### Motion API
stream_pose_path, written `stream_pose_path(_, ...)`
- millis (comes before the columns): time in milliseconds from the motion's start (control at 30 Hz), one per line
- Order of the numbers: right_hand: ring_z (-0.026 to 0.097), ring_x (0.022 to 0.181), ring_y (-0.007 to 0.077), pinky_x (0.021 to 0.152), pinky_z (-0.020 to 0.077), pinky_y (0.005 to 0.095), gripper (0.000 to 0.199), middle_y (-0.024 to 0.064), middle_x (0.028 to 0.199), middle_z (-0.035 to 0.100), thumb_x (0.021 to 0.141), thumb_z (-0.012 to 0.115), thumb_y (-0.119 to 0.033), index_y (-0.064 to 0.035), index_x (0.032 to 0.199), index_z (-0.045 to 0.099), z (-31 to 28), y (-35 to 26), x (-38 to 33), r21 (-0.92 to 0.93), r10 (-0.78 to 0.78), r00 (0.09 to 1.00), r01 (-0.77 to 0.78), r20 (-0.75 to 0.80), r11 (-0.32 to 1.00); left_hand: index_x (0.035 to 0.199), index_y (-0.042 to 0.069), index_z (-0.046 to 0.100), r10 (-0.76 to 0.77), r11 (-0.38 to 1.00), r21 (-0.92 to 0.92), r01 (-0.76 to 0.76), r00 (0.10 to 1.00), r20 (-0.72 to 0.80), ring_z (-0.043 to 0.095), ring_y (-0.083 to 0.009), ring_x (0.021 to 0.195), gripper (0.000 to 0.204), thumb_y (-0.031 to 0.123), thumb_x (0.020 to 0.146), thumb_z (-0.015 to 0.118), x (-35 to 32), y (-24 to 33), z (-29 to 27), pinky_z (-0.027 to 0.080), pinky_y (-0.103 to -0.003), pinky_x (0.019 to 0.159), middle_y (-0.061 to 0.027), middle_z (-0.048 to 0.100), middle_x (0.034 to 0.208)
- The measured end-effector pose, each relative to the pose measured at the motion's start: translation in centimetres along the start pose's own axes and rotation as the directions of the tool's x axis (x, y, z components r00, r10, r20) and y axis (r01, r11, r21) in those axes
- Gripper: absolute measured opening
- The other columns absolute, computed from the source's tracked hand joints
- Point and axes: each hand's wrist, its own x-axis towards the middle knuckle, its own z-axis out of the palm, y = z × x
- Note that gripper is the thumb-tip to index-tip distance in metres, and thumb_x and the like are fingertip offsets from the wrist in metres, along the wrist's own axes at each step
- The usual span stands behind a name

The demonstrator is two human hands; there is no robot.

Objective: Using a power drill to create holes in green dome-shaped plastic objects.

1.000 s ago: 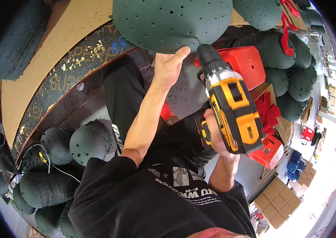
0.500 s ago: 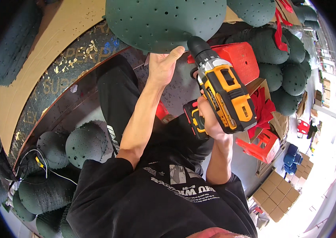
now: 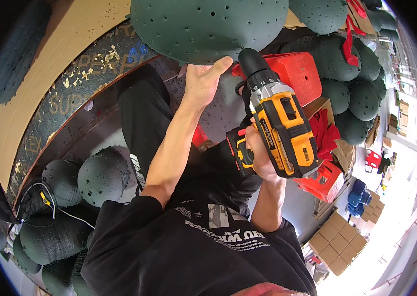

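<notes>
My right hand (image 3: 260, 152) is wrapped round the handle of a yellow and black cordless drill (image 3: 287, 135). Its black nose points up and left, and its tip is at the lower right rim of a dark green dome (image 3: 208, 30) dotted with small holes. Whether a bit has entered the rim is hard to see. From below, my left hand (image 3: 203, 83) grips the dome's near edge, thumb up along the rim and the other fingers partly hidden under it. The dome sits over the edge of a cardboard-covered bench.
Another green dome (image 3: 319, 14) lies at the upper right. Stacks of domes stand on the right (image 3: 336, 61) and lower left (image 3: 102, 180). Red plastic stools (image 3: 295, 74) and red cloth strips (image 3: 324, 133) are right of the drill. The curved bench edge (image 3: 78, 86) runs along the left.
The drill has shifted slightly down and to the right, and a thin gap shows near its nose. My left hand keeps its hold, and the view has shifted a little.
</notes>
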Motion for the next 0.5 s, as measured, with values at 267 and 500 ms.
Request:
stream_pose_path(267, 0.065, 0.114, 0.0147, 0.094, 0.0539, 0.0313, 0.026, -0.0074, 0.127, 0.065, 0.095, 0.057, -0.012, -0.0189, 0.117, 0.07, -0.5, 0.9, -1.8, -0.192, -0.074, 0.993, 0.055, -0.094, 0.98, 0.127, 0.007, 0.056, 0.035, 0.998, 0.054, -0.035, 0.999, 0.002, 0.059, -0.0148, 0.105, 0.04, -0.004, 0.09, 0.066, 0.3, -0.1, 0.1, 0.046, -0.034, 0.093, -0.0023, 0.062, 0.118)
stream_pose_path(500, 0.065, 0.117, 0.0159, 0.096, 0.0532, 0.0307, 0.031, -0.0078, 0.128, 0.065, 0.098, 0.057, -0.013, -0.0194, 0.127, 0.064, -0.3, 1.3, -2.2, -0.72, -0.515, 0.855, 0.319, -0.062, 0.617, 0.128, 0.007, 0.055, 0.007, 1.0, 0.028, -0.006, 1.0, -0.01, 0.058, -0.0161, 0.109, 0.041, -0.004, 0.09, 0.066, 0.2, -0.3, 0.2, 0.044, -0.037, 0.1, -0.0025, 0.061, 0.119)
